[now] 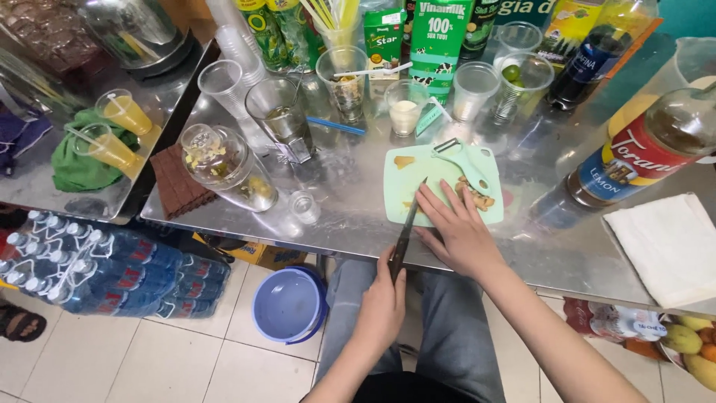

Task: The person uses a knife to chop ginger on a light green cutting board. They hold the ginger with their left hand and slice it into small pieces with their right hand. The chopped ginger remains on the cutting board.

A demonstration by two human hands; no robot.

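A pale green cutting board [406, 185] lies on the steel counter [350, 216]. My left hand [382, 310] is below the counter's front edge, shut on the dark handle of a knife [406, 231] whose blade points up onto the board. My right hand [455, 227] lies flat on the board's near edge, fingers spread, beside the blade. Several tan peeled pieces [477, 195] lie just past my fingertips. A green-handled peeler [462, 158] rests on the board's far part.
Plastic cups, a glass jar [227, 168], cartons and bottles crowd the counter's far side. A large syrup bottle [634, 157] lies at right by a white cloth [667, 242]. A blue bucket [287, 302] and packs of water bottles [97, 265] sit on the floor.
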